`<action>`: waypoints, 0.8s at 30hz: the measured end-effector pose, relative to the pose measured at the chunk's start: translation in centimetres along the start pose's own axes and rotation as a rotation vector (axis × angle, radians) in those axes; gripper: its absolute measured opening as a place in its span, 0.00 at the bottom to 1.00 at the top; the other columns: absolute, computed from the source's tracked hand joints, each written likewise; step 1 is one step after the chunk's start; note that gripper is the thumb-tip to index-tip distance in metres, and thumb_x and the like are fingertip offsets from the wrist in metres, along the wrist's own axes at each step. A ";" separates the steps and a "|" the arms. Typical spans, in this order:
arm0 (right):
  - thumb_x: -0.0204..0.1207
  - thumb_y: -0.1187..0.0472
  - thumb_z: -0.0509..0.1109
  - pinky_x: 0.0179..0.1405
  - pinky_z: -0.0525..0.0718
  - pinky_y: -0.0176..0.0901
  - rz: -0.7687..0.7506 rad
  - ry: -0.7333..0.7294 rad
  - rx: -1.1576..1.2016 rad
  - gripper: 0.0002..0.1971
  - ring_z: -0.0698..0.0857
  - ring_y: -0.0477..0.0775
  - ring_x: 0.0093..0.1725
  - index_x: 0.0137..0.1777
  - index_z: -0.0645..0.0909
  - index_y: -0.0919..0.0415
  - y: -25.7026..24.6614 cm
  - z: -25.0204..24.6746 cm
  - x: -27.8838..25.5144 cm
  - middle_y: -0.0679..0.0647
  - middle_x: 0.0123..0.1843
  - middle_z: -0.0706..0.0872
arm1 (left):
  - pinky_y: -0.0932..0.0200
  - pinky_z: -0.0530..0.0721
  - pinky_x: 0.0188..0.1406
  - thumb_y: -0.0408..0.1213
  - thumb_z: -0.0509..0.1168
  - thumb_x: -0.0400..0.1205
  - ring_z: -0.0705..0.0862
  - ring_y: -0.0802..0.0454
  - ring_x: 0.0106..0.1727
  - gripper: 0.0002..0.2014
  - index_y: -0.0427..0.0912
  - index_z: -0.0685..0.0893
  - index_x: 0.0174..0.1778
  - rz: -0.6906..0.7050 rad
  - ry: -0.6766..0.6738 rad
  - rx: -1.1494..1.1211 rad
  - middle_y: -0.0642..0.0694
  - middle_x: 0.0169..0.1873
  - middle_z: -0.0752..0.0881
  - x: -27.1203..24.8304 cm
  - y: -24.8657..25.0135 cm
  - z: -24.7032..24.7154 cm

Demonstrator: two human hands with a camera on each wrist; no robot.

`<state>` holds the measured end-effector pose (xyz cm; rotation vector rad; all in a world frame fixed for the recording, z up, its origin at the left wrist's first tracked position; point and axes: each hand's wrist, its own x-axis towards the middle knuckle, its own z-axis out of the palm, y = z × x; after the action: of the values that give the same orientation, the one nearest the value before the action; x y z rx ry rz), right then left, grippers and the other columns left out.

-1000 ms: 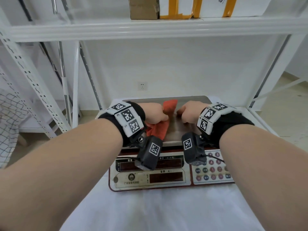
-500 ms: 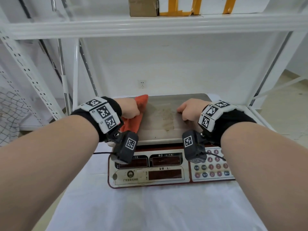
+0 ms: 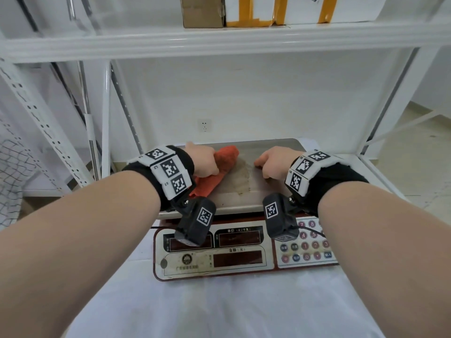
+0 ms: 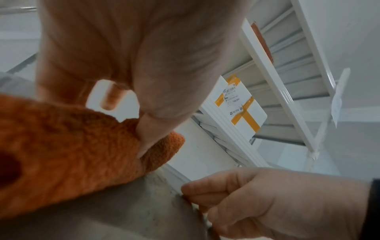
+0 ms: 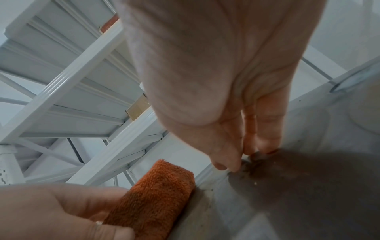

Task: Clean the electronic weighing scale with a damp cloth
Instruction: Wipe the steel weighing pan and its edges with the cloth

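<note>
The electronic scale (image 3: 219, 261) stands on a white-covered shelf, with a steel pan (image 3: 244, 198) that shows brownish smears in the middle. An orange cloth (image 3: 225, 157) lies on the pan's left half, and my left hand (image 3: 203, 159) grips it with the fingers curled round it. The wrist views show the cloth (image 4: 72, 146) (image 5: 156, 194) folded and fluffy. My right hand (image 3: 273, 163) sits on the pan's right half with curled fingers, and its fingertips (image 5: 267, 146) touch the metal while holding nothing.
A white metal rack surrounds the scale, with slanted uprights (image 3: 48, 123) at the left and a post (image 3: 390, 98) at the right. A low shelf (image 3: 219, 40) overhead carries cardboard boxes (image 3: 253, 11). The scale's keypad (image 3: 307, 245) lies under my right wrist.
My left hand dragged the cloth from the pan's middle to its left edge, then back a little to the right. The right hand has stayed in place.
</note>
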<state>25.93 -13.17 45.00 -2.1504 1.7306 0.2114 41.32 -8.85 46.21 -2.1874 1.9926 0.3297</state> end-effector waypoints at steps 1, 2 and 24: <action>0.84 0.63 0.56 0.71 0.69 0.43 -0.001 -0.004 0.007 0.20 0.73 0.57 0.75 0.75 0.72 0.64 0.0 0.0 0.1 0.58 0.76 0.74 | 0.59 0.75 0.49 0.40 0.59 0.84 0.82 0.42 0.55 0.16 0.38 0.77 0.66 -0.003 -0.006 -0.028 0.41 0.60 0.83 0.0 0.0 0.0; 0.84 0.62 0.57 0.72 0.69 0.43 0.000 -0.007 0.008 0.20 0.73 0.57 0.75 0.75 0.72 0.64 0.0 0.1 0.1 0.58 0.76 0.74 | 0.58 0.78 0.49 0.38 0.60 0.84 0.83 0.42 0.55 0.16 0.37 0.77 0.66 -0.002 -0.016 -0.041 0.40 0.60 0.83 0.2 0.0 0.1; 0.79 0.66 0.63 0.74 0.70 0.47 0.005 0.083 0.052 0.32 0.71 0.59 0.76 0.81 0.57 0.65 1.8 0.4 1.4 0.58 0.78 0.71 | 0.57 0.72 0.58 0.32 0.53 0.86 0.76 0.42 0.67 0.18 0.39 0.75 0.72 0.158 -0.053 0.031 0.40 0.66 0.79 1.9 3.5 -1.5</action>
<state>24.55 -14.58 43.78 -2.1461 1.7670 0.0790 38.07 -11.42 47.19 -1.9862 2.1312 0.3709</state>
